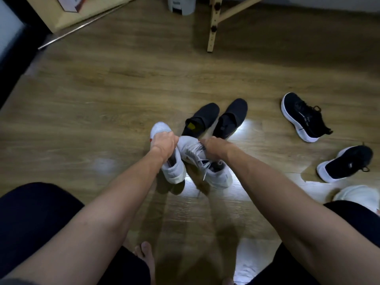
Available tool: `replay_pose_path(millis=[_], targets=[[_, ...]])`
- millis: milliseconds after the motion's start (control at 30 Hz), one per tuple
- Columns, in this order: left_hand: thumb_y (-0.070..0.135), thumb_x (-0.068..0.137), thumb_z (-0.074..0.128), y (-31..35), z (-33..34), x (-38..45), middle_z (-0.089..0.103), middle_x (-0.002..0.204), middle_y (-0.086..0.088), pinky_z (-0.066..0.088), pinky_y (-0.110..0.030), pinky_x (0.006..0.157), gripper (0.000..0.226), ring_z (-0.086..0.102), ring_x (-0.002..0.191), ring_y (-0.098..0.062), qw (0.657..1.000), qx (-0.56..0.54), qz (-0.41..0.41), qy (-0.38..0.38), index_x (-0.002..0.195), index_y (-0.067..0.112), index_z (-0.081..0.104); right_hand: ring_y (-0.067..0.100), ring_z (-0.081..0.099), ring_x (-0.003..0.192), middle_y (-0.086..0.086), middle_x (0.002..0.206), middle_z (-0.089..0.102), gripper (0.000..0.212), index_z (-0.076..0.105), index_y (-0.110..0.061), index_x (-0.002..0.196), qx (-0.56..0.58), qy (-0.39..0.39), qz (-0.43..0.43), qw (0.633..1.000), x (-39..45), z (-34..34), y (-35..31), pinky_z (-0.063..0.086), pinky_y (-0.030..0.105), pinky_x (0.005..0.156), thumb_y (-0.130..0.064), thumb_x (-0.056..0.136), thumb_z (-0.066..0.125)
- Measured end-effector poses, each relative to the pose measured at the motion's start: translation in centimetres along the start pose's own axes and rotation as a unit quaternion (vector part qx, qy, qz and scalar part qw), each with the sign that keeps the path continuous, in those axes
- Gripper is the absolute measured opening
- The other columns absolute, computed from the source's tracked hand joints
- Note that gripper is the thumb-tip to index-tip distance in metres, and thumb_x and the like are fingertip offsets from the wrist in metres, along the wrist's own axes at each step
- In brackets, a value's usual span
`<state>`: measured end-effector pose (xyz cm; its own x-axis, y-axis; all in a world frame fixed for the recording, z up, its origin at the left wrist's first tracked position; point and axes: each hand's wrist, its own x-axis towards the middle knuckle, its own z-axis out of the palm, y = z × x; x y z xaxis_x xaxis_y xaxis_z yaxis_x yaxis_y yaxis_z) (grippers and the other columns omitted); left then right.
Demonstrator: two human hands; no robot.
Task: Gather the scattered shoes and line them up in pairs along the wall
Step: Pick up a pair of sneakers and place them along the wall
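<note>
Left hand (163, 144) grips one grey sneaker (173, 169), right hand (212, 148) its mate (218, 174). Set both down toes level, just beside the dark slip-ons (216, 118).

Bare forearms, dark shorts (30, 219) (black-looking), 1 bare foot (147, 258)

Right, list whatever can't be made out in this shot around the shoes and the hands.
- Head view: the fingers of the left hand and right hand curl out of sight behind the grey shoes.
- A white shoe at the right is blurred and partly covered by the person's leg.
- The white container is cut off by the top edge.
- The label inside one dark slip-on is too small to read.
</note>
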<state>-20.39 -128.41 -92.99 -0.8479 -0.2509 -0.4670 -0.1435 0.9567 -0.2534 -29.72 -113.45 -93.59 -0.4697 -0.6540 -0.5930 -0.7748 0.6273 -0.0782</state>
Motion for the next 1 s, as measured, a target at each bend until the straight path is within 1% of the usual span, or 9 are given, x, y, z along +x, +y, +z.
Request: replay_pose_path(millis=[100, 167, 233, 333, 500, 633, 800, 900, 1000], targets=[[0.011, 0.092, 0.054, -1.9, -5.2, -2.4, 0.055, 0.127, -0.009, 0.047, -0.035, 0.094, 0.032, 0.054, 0.12, -0.027, 1.0, -0.003, 0.01, 0.016, 0.124, 0.011, 0.055, 0.033, 0.052, 0.118, 0.018, 0.132, 0.051, 0.052, 0.032, -0.011, 0.144, 0.011, 0.013, 0.021, 1.0, -2.8, -5.1, 0.1, 0.045, 0.038, 0.089, -0.019, 0.094, 0.046], [0.011, 0.093, 0.051, -3.6, -9.7, -4.8, 0.053, 0.13, -0.009, 0.045, -0.036, 0.097, 0.033, 0.051, 0.123, -0.027, 0.999, -0.022, 0.014, 0.027, 0.126, 0.012, 0.053, 0.034, 0.052, 0.116, 0.02, 0.129, 0.051, 0.051, 0.034, -0.007, 0.141, 0.02, 0.025, 0.023, 0.999, -5.2, -9.7, -0.1, 0.044, 0.036, 0.085, -0.021, 0.094, 0.048], [0.01, 0.093, 0.05, -5.3, -14.8, -7.6, 0.055, 0.129, -0.008, 0.046, -0.036, 0.096, 0.031, 0.052, 0.122, -0.027, 0.998, -0.043, 0.008, 0.043, 0.123, 0.013, 0.056, 0.035, 0.053, 0.115, 0.021, 0.127, 0.053, 0.048, 0.036, -0.004, 0.136, 0.025, 0.05, 0.027, 0.998, -8.2, -14.8, -0.6, 0.044, 0.036, 0.083, -0.019, 0.092, 0.05], [0.003, 0.09, 0.051, -7.9, -23.0, -12.4, 0.06, 0.125, -0.008, 0.048, -0.037, 0.094, 0.032, 0.056, 0.12, -0.027, 0.996, -0.064, -0.002, 0.062, 0.12, 0.012, 0.06, 0.035, 0.05, 0.121, 0.022, 0.132, 0.05, 0.054, 0.032, -0.001, 0.139, 0.052, 0.059, 0.042, 0.996, -13.6, -23.3, -2.0, 0.043, 0.039, 0.093, -0.017, 0.091, 0.051], [0.003, 0.093, 0.044, -13.3, -35.7, -20.9, 0.063, 0.123, -0.006, 0.047, -0.034, 0.092, 0.033, 0.058, 0.118, -0.024, 0.992, -0.08, 0.002, 0.098, 0.12, 0.015, 0.06, 0.037, 0.053, 0.115, 0.022, 0.129, 0.051, 0.047, 0.037, -0.005, 0.135, 0.072, 0.083, 0.047, 0.993, -22.9, -38.0, -4.9, 0.044, 0.04, 0.09, -0.01, 0.09, 0.047], [0.005, 0.093, 0.045, -18.4, -44.5, -26.6, 0.064, 0.121, -0.006, 0.049, -0.034, 0.089, 0.032, 0.061, 0.114, -0.024, 0.989, -0.076, -0.019, 0.128, 0.119, 0.016, 0.061, 0.036, 0.057, 0.11, 0.02, 0.124, 0.054, 0.047, 0.039, -0.008, 0.134, 0.059, 0.112, 0.031, 0.991, -29.1, -48.3, -7.5, 0.045, 0.038, 0.084, -0.011, 0.089, 0.052], [0.005, 0.09, 0.049, -24.4, -51.8, -33.3, 0.066, 0.116, -0.006, 0.049, -0.036, 0.085, 0.03, 0.062, 0.111, -0.027, 0.987, -0.059, -0.039, 0.146, 0.115, 0.014, 0.062, 0.033, 0.062, 0.099, 0.018, 0.116, 0.058, 0.045, 0.038, -0.007, 0.133, 0.053, 0.138, 0.001, 0.989, -34.8, -57.7, -11.8, 0.048, 0.036, 0.073, -0.008, 0.09, 0.048], [0.005, 0.087, 0.05, -27.3, -54.9, -36.9, 0.067, 0.112, -0.008, 0.049, -0.036, 0.077, 0.027, 0.064, 0.106, -0.029, 0.982, -0.076, -0.066, 0.162, 0.11, 0.013, 0.061, 0.04, 0.062, 0.101, 0.022, 0.115, 0.059, 0.04, 0.041, -0.005, 0.126, 0.046, 0.15, -0.034, 0.987, -37.3, -62.0, -14.6, 0.048, 0.042, 0.076, -0.008, 0.087, 0.047], [0.004, 0.084, 0.05, -29.9, -57.8, -39.5, 0.067, 0.111, -0.01, 0.047, -0.038, 0.075, 0.03, 0.063, 0.105, -0.031, 0.972, -0.096, -0.104, 0.188, 0.113, 0.011, 0.056, 0.043, 0.06, 0.104, 0.026, 0.117, 0.057, 0.044, 0.038, -0.005, 0.128, 0.044, 0.176, -0.069, 0.981, -39.1, -65.7, -17.3, 0.047, 0.042, 0.078, -0.007, 0.084, 0.043]])
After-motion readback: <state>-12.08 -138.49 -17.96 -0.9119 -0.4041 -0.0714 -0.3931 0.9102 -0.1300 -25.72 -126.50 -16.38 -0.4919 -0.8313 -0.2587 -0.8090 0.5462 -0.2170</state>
